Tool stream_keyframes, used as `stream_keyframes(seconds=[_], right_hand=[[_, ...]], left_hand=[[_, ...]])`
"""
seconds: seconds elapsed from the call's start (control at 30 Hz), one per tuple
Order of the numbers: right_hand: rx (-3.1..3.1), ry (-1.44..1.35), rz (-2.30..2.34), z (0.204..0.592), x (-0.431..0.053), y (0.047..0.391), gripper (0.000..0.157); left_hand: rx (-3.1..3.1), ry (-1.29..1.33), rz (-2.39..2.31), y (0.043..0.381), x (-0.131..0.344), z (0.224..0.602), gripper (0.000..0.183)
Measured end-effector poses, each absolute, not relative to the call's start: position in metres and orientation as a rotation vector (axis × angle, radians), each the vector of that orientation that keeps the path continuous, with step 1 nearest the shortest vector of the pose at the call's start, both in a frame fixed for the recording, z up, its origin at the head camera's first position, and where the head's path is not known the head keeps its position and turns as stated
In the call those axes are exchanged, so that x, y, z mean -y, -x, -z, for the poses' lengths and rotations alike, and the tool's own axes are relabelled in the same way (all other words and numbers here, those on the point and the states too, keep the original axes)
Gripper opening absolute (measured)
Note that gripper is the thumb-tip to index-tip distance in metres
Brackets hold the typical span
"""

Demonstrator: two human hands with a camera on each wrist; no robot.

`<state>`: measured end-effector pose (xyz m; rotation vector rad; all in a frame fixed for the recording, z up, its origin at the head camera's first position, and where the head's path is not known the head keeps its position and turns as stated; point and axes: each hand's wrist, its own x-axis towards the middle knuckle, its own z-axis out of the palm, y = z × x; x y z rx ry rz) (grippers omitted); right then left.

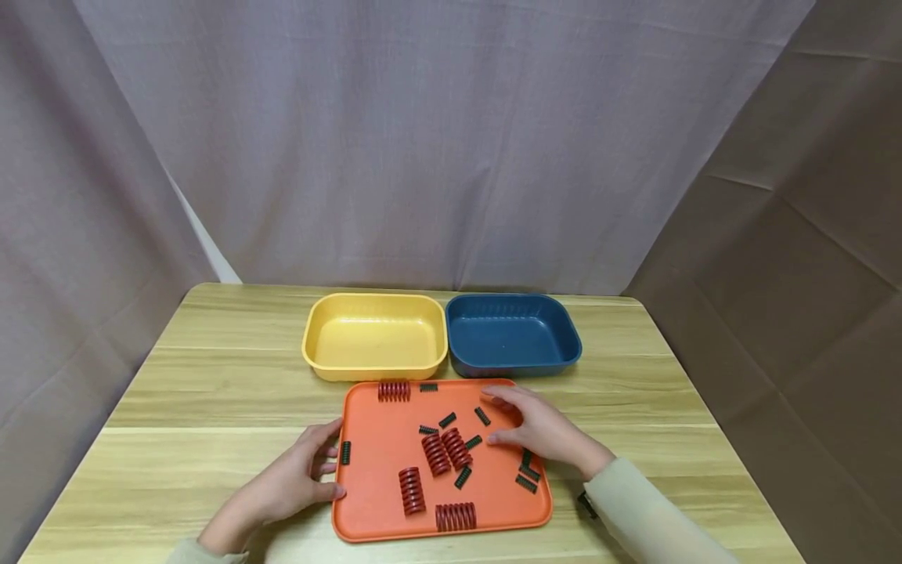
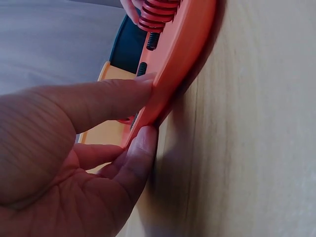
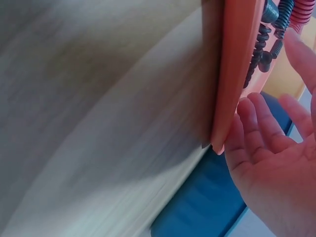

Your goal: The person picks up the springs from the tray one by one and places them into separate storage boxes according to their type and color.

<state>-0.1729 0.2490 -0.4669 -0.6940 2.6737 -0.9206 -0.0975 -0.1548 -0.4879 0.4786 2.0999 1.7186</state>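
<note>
An orange tray (image 1: 380, 501) bears several red coil springs (image 1: 412, 491) and several small black springs (image 1: 463, 477). At the tray's left edge my left hand (image 1: 292, 474) holds the rim; in the left wrist view the thumb and fingertips (image 2: 144, 140) meet the rim's side. A black spring (image 1: 345, 453) lies just inside the rim there. Over the tray's right part hovers my right hand (image 1: 539, 427), thumb and fingers apart, with a black spring (image 1: 482, 416) below the gap between them. In the right wrist view, several black springs (image 3: 255, 59) lie beside that hand.
Behind the tray stand a yellow bin (image 1: 373, 374) and, to its right, a blue bin (image 1: 514, 370), side by side. All stand on a wooden table (image 1: 211, 376). Grey curtains (image 1: 437, 141) hang behind the table and at its sides. A small dark object (image 1: 587, 505) shows beside the right sleeve.
</note>
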Motion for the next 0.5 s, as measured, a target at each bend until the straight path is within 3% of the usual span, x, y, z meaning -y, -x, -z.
stream_keyframes(seconds=[0.5], right_hand=[[-2.673, 0.774, 0.827, 0.4676, -0.2407, 0.1804, 0.046]], left_hand=[[-2.107, -0.482, -1.697, 0.0981, 0.1556, 0.4892, 0.095]])
